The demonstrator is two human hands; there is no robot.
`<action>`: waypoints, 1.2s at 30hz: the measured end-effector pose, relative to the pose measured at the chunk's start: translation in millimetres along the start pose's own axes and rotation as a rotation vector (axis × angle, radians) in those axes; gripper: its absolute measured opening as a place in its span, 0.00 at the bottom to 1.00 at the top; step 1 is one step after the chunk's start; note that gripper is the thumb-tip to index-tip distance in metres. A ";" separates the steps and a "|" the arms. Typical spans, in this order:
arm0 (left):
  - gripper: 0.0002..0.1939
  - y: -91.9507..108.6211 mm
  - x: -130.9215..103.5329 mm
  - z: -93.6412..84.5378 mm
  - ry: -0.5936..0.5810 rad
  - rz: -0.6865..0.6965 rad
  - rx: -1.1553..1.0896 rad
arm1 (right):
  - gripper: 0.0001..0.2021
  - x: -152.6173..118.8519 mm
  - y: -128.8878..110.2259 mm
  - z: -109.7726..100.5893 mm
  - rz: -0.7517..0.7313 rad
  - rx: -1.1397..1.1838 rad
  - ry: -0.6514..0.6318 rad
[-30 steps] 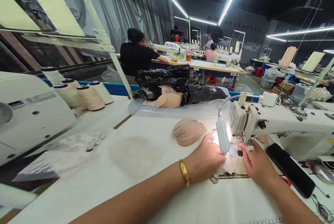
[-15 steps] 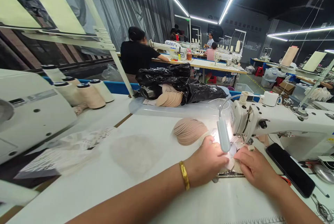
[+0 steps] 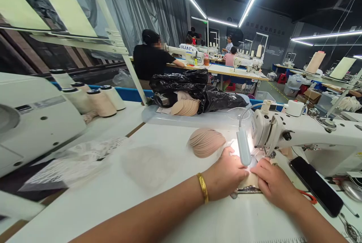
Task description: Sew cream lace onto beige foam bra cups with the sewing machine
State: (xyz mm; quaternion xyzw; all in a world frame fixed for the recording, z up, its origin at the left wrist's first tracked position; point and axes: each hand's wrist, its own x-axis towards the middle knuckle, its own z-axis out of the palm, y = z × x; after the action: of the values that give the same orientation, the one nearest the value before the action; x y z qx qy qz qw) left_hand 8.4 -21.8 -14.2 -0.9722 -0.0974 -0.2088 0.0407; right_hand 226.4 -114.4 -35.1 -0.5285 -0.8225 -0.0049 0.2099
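Note:
My left hand (image 3: pixel 227 175), with a gold bracelet at the wrist, has its fingers bent on pale fabric (image 3: pixel 250 179) under the lamp (image 3: pixel 243 148). Close to its right, my right hand (image 3: pixel 273 180) presses its closed fingers on the same fabric, beside the needle area of the white sewing machine (image 3: pixel 311 131). The lamp hides part of the fabric and some left fingertips. A fanned stack of beige pieces (image 3: pixel 206 143) lies just beyond my left hand.
A black phone (image 3: pixel 316 186) and orange-handled scissors (image 3: pixel 309 197) lie at the right. Behind are a black plastic bag (image 3: pixel 220 99) and more beige pieces (image 3: pixel 185 107). Thread cones (image 3: pixel 102 103) stand at the left. A person in black (image 3: pixel 149 60) sits beyond.
My right hand has shifted slightly left, nearer my left hand, and more of the orange handle shows. The whole view has shifted a little.

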 end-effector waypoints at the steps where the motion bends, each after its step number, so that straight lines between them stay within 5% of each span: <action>1: 0.08 -2.0 0.6 -0.4 0.001 -0.001 0.000 | 0.18 0.7 0.0 1.4 0.012 -0.009 -0.001; 10: 0.10 -21.3 9.5 -1.3 -0.054 -0.039 -0.032 | 0.17 5.2 1.4 7.4 0.070 -0.040 0.008; 15: 0.06 6.2 -1.6 -4.8 -0.199 -0.140 0.098 | 0.15 -6.3 12.6 13.4 0.019 -0.003 0.037; 18: 0.08 27.1 -31.6 -20.9 -0.250 -0.198 0.090 | 0.15 -15.2 32.5 25.6 -0.005 0.017 0.072; 21: 0.23 35.8 -79.8 -47.8 -0.192 -0.403 0.107 | 0.14 -19.4 50.6 38.5 -0.053 0.031 0.107; 24: 0.28 24.8 -130.4 -74.5 -0.149 -0.712 0.192 | 0.14 -20.7 53.7 43.1 -0.060 0.054 0.099; 27: 0.29 -5.6 -156.9 -92.2 -0.137 -0.883 0.161 | 0.13 -18.5 46.0 40.1 -0.046 0.073 0.082; 30: 0.36 -40.1 -150.6 -103.1 -0.167 -0.914 0.052 | 0.11 -13.5 35.6 33.0 -0.073 0.075 0.093; 33: 0.21 -58.6 -128.1 -111.3 -0.217 -0.919 -0.047 | 0.10 -12.3 18.7 22.0 -0.109 0.128 0.032; 36: 0.05 -50.2 -106.3 -118.3 -0.186 -0.885 -0.161 | 0.11 -17.1 -11.4 11.7 -0.070 0.281 -0.013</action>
State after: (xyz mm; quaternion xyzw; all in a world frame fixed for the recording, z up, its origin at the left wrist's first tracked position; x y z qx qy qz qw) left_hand -144.0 -5.2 51.3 -0.8518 -0.4900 -0.1251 -0.1368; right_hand 218.5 -131.5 -49.3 -0.4649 -0.8345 0.1063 0.2759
